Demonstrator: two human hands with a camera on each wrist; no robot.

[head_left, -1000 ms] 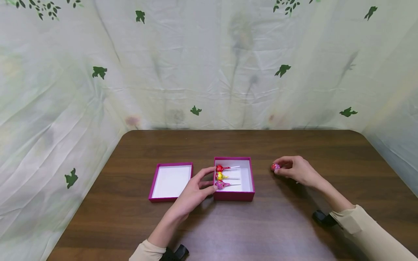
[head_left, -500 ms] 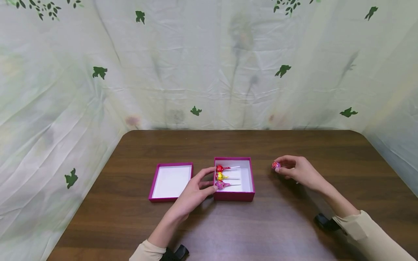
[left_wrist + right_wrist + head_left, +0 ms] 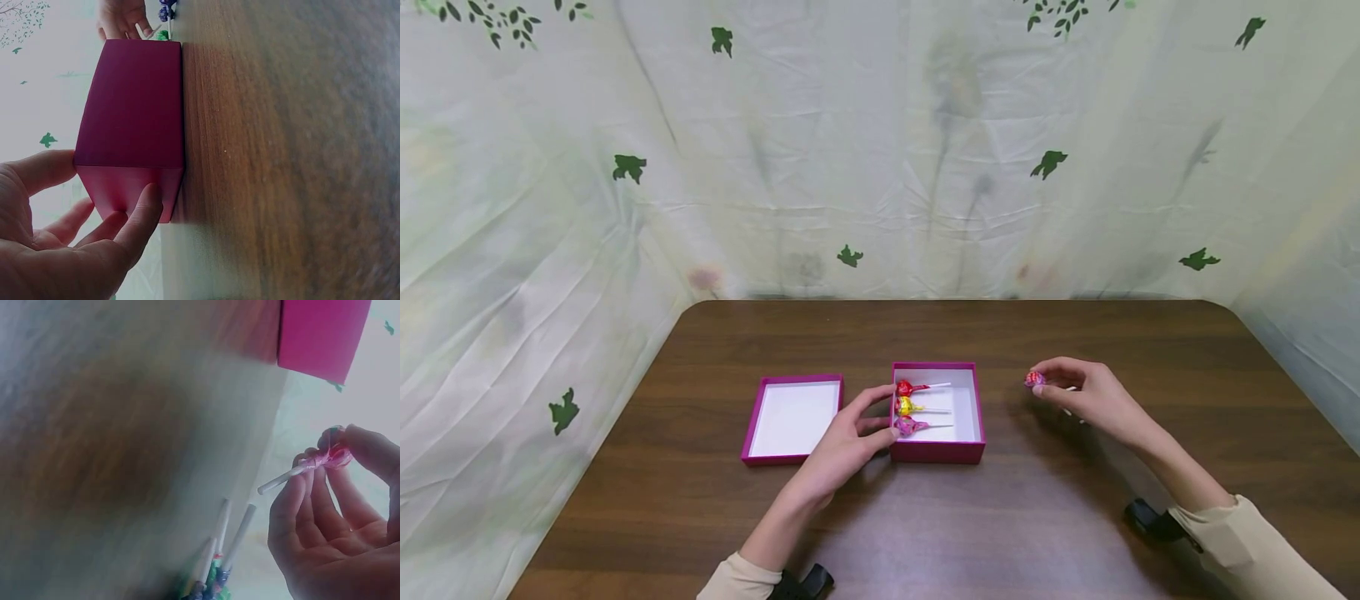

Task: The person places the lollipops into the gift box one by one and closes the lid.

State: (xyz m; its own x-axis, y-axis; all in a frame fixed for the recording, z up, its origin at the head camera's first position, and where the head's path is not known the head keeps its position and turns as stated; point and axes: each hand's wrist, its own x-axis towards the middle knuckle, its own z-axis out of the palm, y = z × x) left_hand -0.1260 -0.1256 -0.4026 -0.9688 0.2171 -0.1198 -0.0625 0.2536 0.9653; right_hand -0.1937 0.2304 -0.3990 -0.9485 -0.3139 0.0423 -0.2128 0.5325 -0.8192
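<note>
Magenta walls are enclosing the white inside of the box, which is standing just to the right of the left hand. That hand is resting its spread, lightly bent fingers and thumb against the box's left wall, touching it without wrapping round it. Just beyond its fingertips, in the box, three lollipops are lying in a row, their sticks pointing away from the left hand: the red lollipop farthest from the person, the yellow lollipop in the middle, the pink lollipop nearest.

To the left of the left hand, the lid is lying with its white inside up.

Well to the right of the box, the right hand is pinching the red-and-pink lollipop between thumb and fingers, its white stick showing in the right wrist view. Beside the right hand in that view, dark-wrapped lollipops are clustering with their white sticks showing. Print on the wrappers is staying too small and blurred to read. Beneath both hands, the brown table is showing its wood grain.
</note>
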